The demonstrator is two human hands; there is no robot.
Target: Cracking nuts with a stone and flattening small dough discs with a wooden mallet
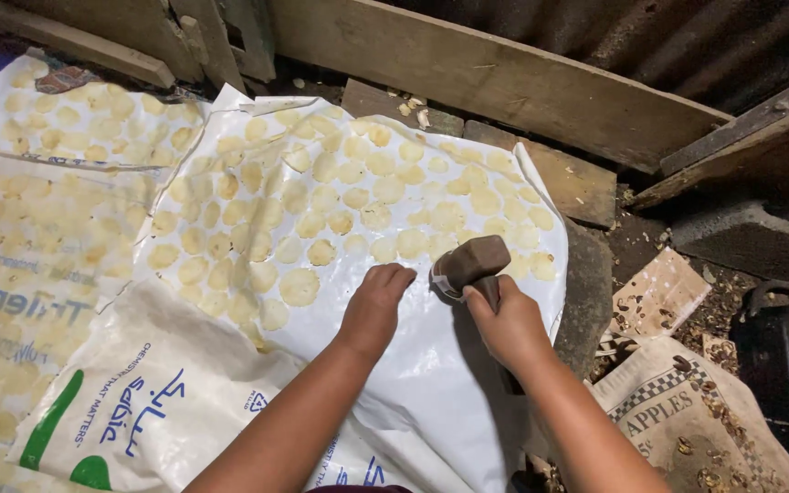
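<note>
Rows of pale yellow, flattened round discs (257,196) already cover most of the white woven plastic sacks (413,383) spread on the ground, from the far left sheet to the middle one, leaving only the glossy near corner bare. There the left hand (374,306) presses down, fingers curled close together on the sheet; whether they pinch a piece cannot be told. Just beside it, the right hand (509,324) is wrapped around the handle of a brown wooden mallet (469,263), its blunt head raised. A printed burlap sack (687,411) lies at far right.
</note>
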